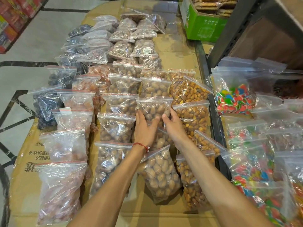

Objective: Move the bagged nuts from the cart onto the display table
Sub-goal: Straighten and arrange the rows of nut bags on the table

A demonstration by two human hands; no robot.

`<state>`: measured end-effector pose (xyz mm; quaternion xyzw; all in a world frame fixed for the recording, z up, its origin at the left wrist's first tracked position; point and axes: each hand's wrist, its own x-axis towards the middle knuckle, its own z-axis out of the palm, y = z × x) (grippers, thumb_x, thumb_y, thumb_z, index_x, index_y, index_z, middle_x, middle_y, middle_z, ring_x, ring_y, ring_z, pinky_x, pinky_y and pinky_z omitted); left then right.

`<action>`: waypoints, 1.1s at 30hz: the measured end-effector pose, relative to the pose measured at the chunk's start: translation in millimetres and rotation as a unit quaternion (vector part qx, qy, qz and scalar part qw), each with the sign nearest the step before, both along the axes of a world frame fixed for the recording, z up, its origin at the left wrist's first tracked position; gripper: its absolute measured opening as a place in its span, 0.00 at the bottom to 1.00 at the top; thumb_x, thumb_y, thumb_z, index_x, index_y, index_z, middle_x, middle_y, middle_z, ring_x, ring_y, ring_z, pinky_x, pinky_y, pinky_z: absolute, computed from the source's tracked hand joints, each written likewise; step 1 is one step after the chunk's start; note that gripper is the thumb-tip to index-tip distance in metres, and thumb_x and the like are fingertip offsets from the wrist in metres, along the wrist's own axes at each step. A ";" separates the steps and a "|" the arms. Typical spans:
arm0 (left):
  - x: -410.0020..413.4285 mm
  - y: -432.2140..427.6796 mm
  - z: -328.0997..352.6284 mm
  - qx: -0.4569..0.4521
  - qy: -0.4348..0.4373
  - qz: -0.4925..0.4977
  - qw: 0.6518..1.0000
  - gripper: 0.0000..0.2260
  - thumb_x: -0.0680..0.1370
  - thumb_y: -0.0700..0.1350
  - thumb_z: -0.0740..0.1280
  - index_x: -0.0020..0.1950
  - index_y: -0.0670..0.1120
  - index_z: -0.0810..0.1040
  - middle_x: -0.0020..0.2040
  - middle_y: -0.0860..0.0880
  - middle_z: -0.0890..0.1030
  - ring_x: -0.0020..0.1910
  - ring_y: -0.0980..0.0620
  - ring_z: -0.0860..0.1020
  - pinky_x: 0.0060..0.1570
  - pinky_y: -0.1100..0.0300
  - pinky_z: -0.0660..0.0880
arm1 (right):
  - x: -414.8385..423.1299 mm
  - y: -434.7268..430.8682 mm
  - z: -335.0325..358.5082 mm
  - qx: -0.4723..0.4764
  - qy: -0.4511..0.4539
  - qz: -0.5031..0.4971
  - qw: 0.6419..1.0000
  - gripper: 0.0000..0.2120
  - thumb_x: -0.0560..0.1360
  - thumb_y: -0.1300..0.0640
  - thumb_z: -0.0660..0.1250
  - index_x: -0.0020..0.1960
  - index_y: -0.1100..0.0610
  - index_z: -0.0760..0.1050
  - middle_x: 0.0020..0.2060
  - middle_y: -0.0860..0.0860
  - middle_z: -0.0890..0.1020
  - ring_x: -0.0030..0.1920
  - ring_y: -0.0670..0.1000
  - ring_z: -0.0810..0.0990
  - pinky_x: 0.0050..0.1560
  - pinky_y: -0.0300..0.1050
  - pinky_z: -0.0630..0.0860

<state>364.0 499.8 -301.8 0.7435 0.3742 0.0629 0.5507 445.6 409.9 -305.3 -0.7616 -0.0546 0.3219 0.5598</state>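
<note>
Rows of clear zip bags lie on the display table [173,54], which is covered with flattened cardboard. My left hand [145,126] and my right hand [172,124] are at either side of one bag of brown nuts [153,107] in the middle row, fingers curled on its lower edge. Just below the hands lies another bag of brown nuts [159,174]. To the right runs a column of orange nut bags [191,113]. The cart [218,128] on the right carries bags of coloured candy [234,99].
Dark dried fruit bags [46,105] and reddish dried fruit bags [62,185] fill the table's left side. A green box [202,25] of baked goods stands at the back right. A dark shelf frame [232,31] rises on the right. Tiled floor lies to the left.
</note>
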 end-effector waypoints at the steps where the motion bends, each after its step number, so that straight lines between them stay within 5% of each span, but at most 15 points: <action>1: -1.2 1.7 0.3 -0.001 -0.004 0.001 1.000 0.43 0.78 0.64 0.64 0.85 0.46 0.48 0.85 0.47 0.50 0.83 0.51 0.51 0.79 0.57 0.50 | -0.1 -0.4 -0.3 -0.001 -0.001 -0.002 1.000 0.27 0.88 0.53 0.60 0.85 0.46 0.57 0.81 0.47 0.67 0.80 0.50 0.67 0.80 0.54 0.67; 4: -5.7 0.4 -1.6 -0.002 -0.007 0.009 1.000 0.43 0.72 0.69 0.62 0.82 0.49 0.60 0.80 0.47 0.65 0.78 0.48 0.64 0.77 0.48 0.62 | -2.2 -2.2 -4.7 0.006 0.005 -0.025 1.000 0.26 0.88 0.53 0.60 0.85 0.45 0.59 0.81 0.47 0.67 0.80 0.50 0.67 0.80 0.56 0.66; 7: -8.3 -3.4 -2.5 0.003 -0.015 0.006 1.000 0.33 0.76 0.63 0.65 0.78 0.51 0.67 0.73 0.52 0.71 0.71 0.52 0.70 0.73 0.50 0.66 | -7.2 -2.8 -9.5 0.002 0.007 -0.051 0.999 0.27 0.88 0.50 0.59 0.85 0.45 0.58 0.81 0.48 0.68 0.80 0.51 0.67 0.80 0.59 0.66; 9: -6.5 0.9 -6.2 0.014 -0.024 -0.001 1.000 0.27 0.82 0.57 0.64 0.79 0.51 0.66 0.77 0.49 0.69 0.76 0.50 0.66 0.77 0.54 0.61 | -11.4 0.3 -7.2 -0.002 0.006 -0.032 0.999 0.28 0.88 0.49 0.58 0.86 0.44 0.54 0.82 0.47 0.65 0.80 0.51 0.65 0.81 0.59 0.65; 13: -1.4 9.4 -14.1 0.004 0.001 0.002 1.000 0.32 0.85 0.56 0.58 0.84 0.44 0.52 0.85 0.47 0.52 0.83 0.53 0.49 0.73 0.66 0.44 | -10.3 5.9 0.2 0.010 0.016 0.039 0.999 0.31 0.89 0.49 0.57 0.87 0.43 0.47 0.84 0.46 0.61 0.82 0.50 0.63 0.82 0.57 0.63; 17: 4.3 3.0 -13.6 0.007 0.005 0.011 1.000 0.33 0.83 0.61 0.57 0.84 0.46 0.56 0.82 0.45 0.60 0.81 0.48 0.59 0.81 0.52 0.53 | -4.8 -2.6 -9.6 0.016 0.028 0.005 0.999 0.27 0.89 0.51 0.56 0.86 0.45 0.53 0.82 0.45 0.66 0.79 0.48 0.67 0.80 0.52 0.67; 20: 4.9 5.8 -11.5 0.030 0.006 -0.006 1.000 0.33 0.80 0.63 0.57 0.82 0.48 0.63 0.74 0.43 0.72 0.73 0.44 0.71 0.73 0.47 0.67 | -10.9 0.3 -15.6 -0.021 -0.003 -0.041 0.999 0.28 0.87 0.49 0.57 0.85 0.45 0.56 0.82 0.46 0.66 0.80 0.49 0.65 0.81 0.57 0.65; 24: 1.8 13.1 -10.0 0.030 -0.003 0.011 0.999 0.28 0.85 0.53 0.60 0.83 0.47 0.58 0.79 0.46 0.68 0.76 0.47 0.67 0.69 0.61 0.62 | -16.5 4.7 -3.6 -0.024 0.003 0.030 0.999 0.31 0.88 0.49 0.57 0.86 0.43 0.47 0.85 0.46 0.59 0.84 0.50 0.59 0.83 0.59 0.61; 28: 0.9 7.0 -2.2 0.024 -0.012 0.019 0.999 0.27 0.85 0.50 0.61 0.83 0.44 0.59 0.79 0.45 0.67 0.78 0.46 0.65 0.71 0.61 0.60 | -11.1 -9.6 -3.7 -0.041 -0.013 0.042 0.998 0.32 0.81 0.42 0.59 0.84 0.41 0.56 0.83 0.45 0.64 0.82 0.51 0.65 0.80 0.61 0.66; 33: -32.7 -7.8 18.6 0.036 -0.038 0.000 0.999 0.30 0.85 0.55 0.60 0.84 0.45 0.56 0.82 0.47 0.60 0.81 0.49 0.59 0.79 0.55 0.56 | -40.3 -36.3 38.4 -0.085 -0.092 0.055 0.991 0.24 0.88 0.56 0.59 0.84 0.52 0.63 0.81 0.49 0.68 0.80 0.51 0.67 0.80 0.51 0.63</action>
